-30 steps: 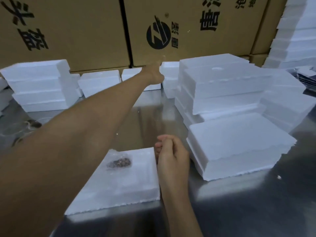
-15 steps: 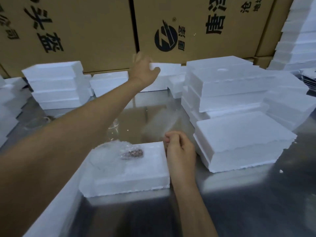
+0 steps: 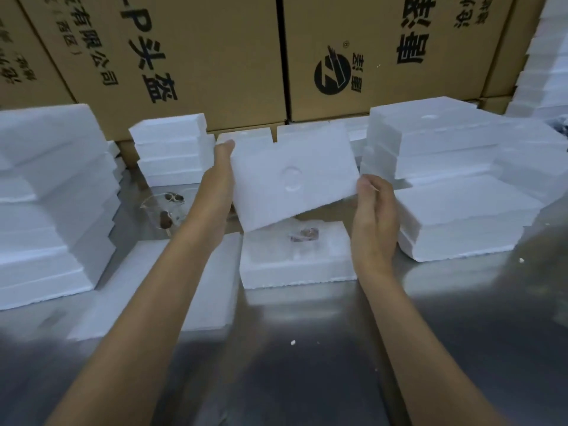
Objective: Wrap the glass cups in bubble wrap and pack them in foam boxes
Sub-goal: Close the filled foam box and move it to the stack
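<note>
Left hand (image 3: 219,176) grips the left edge of a foam lid (image 3: 292,179), fingers along that edge. Right hand (image 3: 373,210) has its fingertips at the lid's lower right corner; whether it grasps or merely touches cannot be told. The lid is held tilted, right end higher, in the air above the foam box (image 3: 295,256), overlapping the box's far edge and clear of it.

The box rests on the counter (image 3: 307,348) with a wrapped cup (image 3: 304,235) inside. A bare glass cup (image 3: 164,210) stands left of the left forearm. Foam stacks crowd the left (image 3: 52,195), rear (image 3: 172,155) and right (image 3: 455,179) sides. A flat foam piece (image 3: 215,287) abuts the box's left edge. Near counter is open. Cartons (image 3: 353,56) wall the back.
</note>
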